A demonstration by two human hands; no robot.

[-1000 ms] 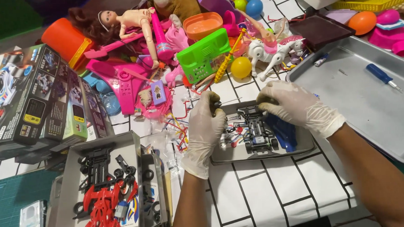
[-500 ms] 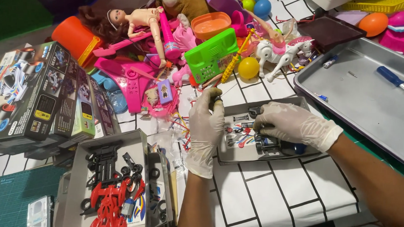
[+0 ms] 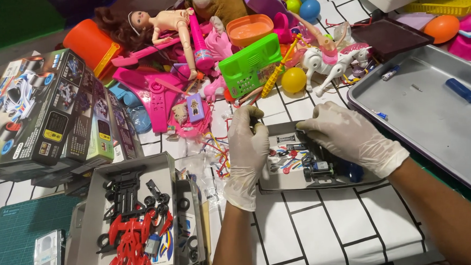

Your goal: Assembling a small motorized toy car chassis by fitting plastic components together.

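Toy-strewn white gridded tabletop (image 3: pixel 327 235)

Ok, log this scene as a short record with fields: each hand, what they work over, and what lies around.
left hand: white glove, at the left edge of the small tray
right hand: white glove, resting over the tray's far side
small tray: holds small toy-car parts
open box: nearer left, red and black parts inside
large metal tray: right, holds a blue screwdriver
far side: doll, yellow ball, toy horse
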